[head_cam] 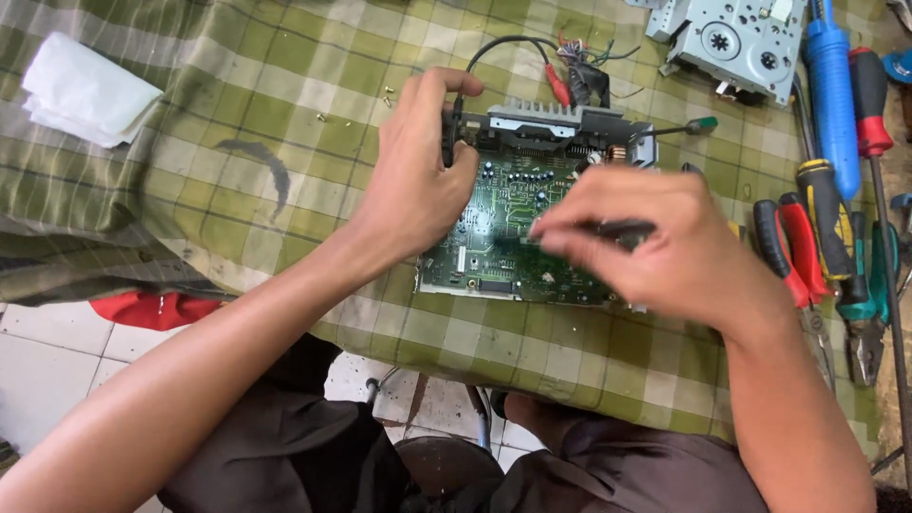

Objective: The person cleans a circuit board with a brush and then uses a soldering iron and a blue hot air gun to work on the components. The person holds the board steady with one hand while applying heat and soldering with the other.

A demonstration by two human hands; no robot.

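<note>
Now the left hand [418, 180] is curling round the left edge of a green circuit board [503, 228], thumb up by its ribbed grey metal frame [560, 119]. Meanwhile the right hand [655, 242] is hovering over the board's right half, fingertips pinching a dark, blurred tool [617, 229]. Everything is lying on a wrinkled green plaid cloth [266, 123], with red-handled pliers [798, 252] resting alongside and pale floor tiles [47, 351] showing below.

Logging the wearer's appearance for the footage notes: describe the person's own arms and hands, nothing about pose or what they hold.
Both forearms are bare up to the frame edge, with no sleeves visible. The left hand and the right hand wear no gloves; no rings, watch or bracelets show. The right hand is slightly motion-blurred, so fine details cannot be told.
</note>
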